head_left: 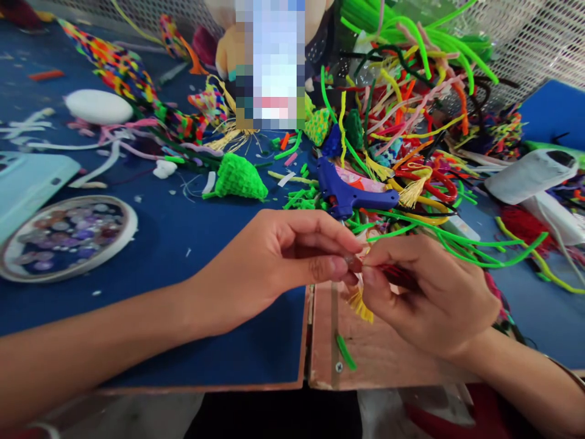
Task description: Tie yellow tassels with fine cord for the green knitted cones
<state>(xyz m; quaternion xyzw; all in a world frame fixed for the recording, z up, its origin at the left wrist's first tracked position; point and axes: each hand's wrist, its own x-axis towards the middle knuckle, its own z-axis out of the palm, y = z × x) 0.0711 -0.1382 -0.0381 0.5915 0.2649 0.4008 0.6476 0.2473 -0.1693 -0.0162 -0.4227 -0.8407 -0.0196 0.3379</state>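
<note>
At lower centre of the frame, the left hand (274, 262) and right hand (425, 292) both pinch a thin red pipe cleaner with a yellow tassel (361, 303); it looks light, bendable, best gripped near its tip. Behind lie a blue glue gun (350, 192) and blue felt table (183, 244).

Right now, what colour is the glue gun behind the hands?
Blue. The glue gun lies on the table among green pipe cleaners, clearest in the head view.
</note>
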